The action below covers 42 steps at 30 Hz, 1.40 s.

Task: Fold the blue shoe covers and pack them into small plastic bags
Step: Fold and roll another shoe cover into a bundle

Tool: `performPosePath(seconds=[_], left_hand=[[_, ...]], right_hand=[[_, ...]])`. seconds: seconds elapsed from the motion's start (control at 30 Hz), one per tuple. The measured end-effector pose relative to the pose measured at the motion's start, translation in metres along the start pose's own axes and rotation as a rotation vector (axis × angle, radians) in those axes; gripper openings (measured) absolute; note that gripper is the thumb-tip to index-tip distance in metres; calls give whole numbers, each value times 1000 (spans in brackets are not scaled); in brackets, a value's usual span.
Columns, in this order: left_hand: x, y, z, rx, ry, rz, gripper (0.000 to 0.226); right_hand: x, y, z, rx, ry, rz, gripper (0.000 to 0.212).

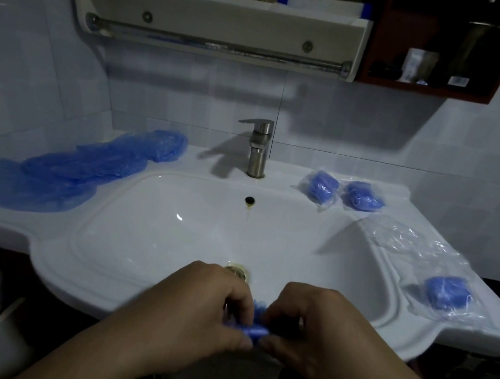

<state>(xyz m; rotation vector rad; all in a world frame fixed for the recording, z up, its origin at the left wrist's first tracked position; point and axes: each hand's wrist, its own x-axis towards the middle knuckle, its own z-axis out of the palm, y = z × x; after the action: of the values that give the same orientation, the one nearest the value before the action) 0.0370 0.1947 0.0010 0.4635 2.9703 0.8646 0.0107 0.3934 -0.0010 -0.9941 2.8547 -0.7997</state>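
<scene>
Head view showed the left hand (194,315) and the right hand (316,328) meeting over the near rim of the white ceramic sink (108,291), fingers and thumbs of both curled in and pinching a small bunched blue shoe cover (257,325) between them. Most of that cover was hidden by the fingers; only a crinkled blue edge showed.

On the sink's left ledge lay a long heap of loose, unfolded shoe covers (67,170), thin and translucent. On the right ledge by the back wall sat two packed bags (342,192), each a blue wad in clear film, just beside one another. Nearer, an empty clear plastic bag (410,242) lay crumpled, and close to it a third packed bag (448,293) rested at the right edge.

A brushed-metal faucet (259,147) stood upright behind the basin, under a white shelf with a towel bar (216,45).
</scene>
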Motion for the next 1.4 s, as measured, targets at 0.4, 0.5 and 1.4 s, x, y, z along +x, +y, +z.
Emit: performPosePath(seconds=[0.4,0.5,1.4], left_hand=[[17,-6,16,-49,137,-204,18],[18,-4,18,-9,89,-164,21],[61,30,45,-429,502,-52,19]], right_hand=[[23,-8,18,-84,84,220,16],[27,-1,19,-27,-5,243,38],[-9,135,-73,16,1031,626,12]])
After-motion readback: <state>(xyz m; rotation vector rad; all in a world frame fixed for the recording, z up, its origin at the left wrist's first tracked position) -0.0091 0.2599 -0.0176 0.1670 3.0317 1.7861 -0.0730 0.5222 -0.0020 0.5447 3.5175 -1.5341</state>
